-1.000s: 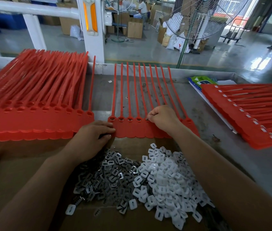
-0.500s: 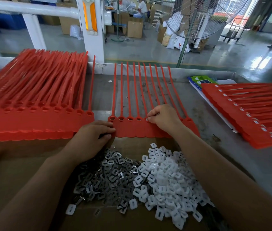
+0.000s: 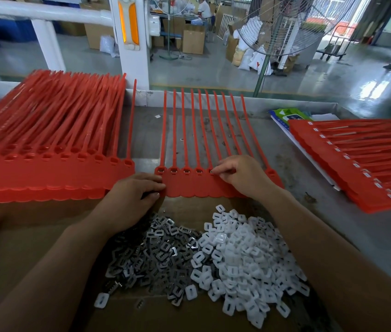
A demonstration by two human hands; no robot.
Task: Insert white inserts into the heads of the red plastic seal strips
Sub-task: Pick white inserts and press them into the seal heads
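Barely anything has moved: the right hand's (image 3: 242, 174) fingers stay curled at the red seal strip's (image 3: 189, 186) fifth head, perhaps pinching something. The left hand's (image 3: 132, 197) fingers, pressed together, hold the strip's edge on the counter (image 3: 292, 168). White inserts (image 3: 242, 255) lie heaped nearby.

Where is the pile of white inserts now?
In the head view, the white inserts lie low, right of centre, on the cardboard, touching the grey metal clips at their left.

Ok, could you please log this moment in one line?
right hand: fingertips at a head of strip | left hand: resting on strip's left end | inserts: piled in front
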